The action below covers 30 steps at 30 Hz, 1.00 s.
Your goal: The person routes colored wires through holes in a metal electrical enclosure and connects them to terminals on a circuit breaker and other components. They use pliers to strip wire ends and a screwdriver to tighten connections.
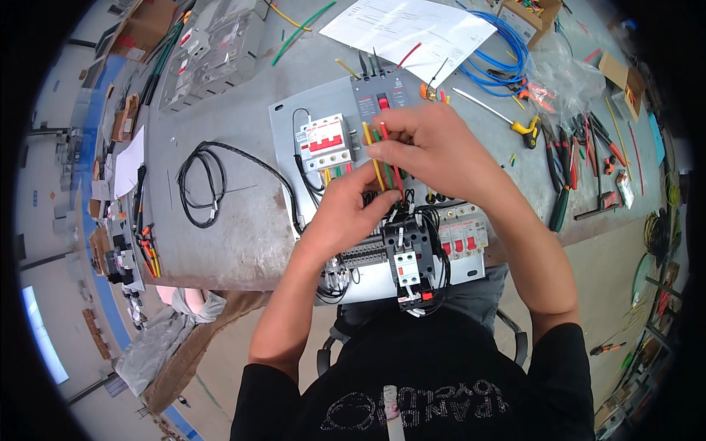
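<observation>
Above the panel [285,131], left fingers [376,212] and right fingers [393,152], nearly closed, pinch coloured wires [378,169].

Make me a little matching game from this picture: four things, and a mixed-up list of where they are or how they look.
Things
1. Yellow, green and red wires
2. Black cable
3. Screwdriver
4. Blue wire coil

Places and looks
A. Has a yellow and black handle
B. At the right side of the large printed paper
C. Held in the right hand, the left hand at their lower ends
D. Looped on the table, left of the metal panel

Pairs: 1-C, 2-D, 3-A, 4-B
</observation>
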Motion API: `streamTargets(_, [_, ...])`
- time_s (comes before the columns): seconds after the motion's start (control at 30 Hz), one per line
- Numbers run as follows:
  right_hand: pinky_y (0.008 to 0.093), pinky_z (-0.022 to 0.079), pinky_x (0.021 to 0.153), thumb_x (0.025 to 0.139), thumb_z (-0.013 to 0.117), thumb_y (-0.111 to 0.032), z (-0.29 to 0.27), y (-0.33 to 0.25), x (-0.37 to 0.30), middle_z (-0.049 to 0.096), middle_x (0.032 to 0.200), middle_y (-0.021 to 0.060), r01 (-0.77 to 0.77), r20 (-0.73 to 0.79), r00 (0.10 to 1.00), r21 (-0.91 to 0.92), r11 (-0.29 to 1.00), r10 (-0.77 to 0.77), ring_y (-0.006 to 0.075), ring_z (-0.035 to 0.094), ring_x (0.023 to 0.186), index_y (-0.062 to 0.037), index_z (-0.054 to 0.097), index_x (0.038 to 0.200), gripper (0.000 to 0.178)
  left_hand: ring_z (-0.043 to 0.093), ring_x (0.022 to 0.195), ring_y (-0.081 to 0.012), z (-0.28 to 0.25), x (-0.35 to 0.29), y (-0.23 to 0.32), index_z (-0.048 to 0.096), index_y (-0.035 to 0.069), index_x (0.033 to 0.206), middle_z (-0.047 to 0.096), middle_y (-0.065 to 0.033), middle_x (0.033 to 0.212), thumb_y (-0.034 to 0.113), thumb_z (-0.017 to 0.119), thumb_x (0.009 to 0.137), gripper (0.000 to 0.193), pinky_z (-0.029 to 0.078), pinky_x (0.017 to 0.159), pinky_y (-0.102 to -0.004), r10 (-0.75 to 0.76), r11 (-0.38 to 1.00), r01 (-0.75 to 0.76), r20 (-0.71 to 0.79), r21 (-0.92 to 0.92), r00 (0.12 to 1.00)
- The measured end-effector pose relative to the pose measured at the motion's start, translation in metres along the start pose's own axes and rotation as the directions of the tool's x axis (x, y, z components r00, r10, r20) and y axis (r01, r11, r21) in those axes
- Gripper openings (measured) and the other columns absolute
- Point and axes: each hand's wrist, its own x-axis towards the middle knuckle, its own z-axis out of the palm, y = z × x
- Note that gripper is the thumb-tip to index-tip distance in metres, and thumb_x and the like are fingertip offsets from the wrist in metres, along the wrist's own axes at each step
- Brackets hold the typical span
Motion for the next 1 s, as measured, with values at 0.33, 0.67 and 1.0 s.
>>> streamTargets(0.33, [0.0441, 0.053, 0.068, 0.088, 0.077, -0.021, 0.001, 0.018, 0.009, 0.069, 0.075, 0.0195, 0.01, -0.081, 0.997, 0.018, 1.0, -0.009, 0.0358, 0.068, 0.07, 0.0027, 0.073, 0.09, 0.025, 0.065, 0.112, -0.0406, 0.004, -0.002, 0.01, 0.061, -0.001, 0.124, 0.064, -0.0211, 0.123, 0.005, 0.078, 0.089, 0.04, 0.055, 0.092, -0.0468, 0.094, 0.933, -0.091, 0.007, 0.347, 0.996])
streamTargets(0.67, [0.0307, 0.045, 0.061, 0.089, 0.076, -0.012, -0.02, 0.006, 0.006, 0.061, 0.067, 0.0051, 0.045, 0.179, 0.983, -0.088, 0.995, -0.029, 0.0122, 0.054, 0.063, 0.0036, 0.069, 0.093, 0.017, 0.064, 0.115, -0.0412, 0.011, -0.003, 0.014, 0.073, -0.002, 0.114, 0.06, -0.0213, 0.127, 0.0, 0.077, 0.086, 0.028, 0.055, 0.095, -0.0479, 0.125, 0.888, -0.111, -0.001, 0.445, 0.992])
streamTargets(1.0, [0.032, 0.049, 0.06, 0.085, 0.071, -0.009, -0.019, 0.016, 0.011, 0.071, 0.074, 0.009, -0.004, 0.066, 0.998, -0.088, 0.996, 0.01, 0.0137, 0.066, 0.066, 0.003, 0.071, 0.094, 0.015, 0.063, 0.121, -0.038, 0.012, -0.004, 0.009, 0.074, 0.002, 0.116, 0.064, -0.0163, 0.131, -0.001, 0.079, 0.087, 0.029, 0.053, 0.102, -0.0466, 0.067, 0.906, -0.065, 0.009, 0.418, 0.998])
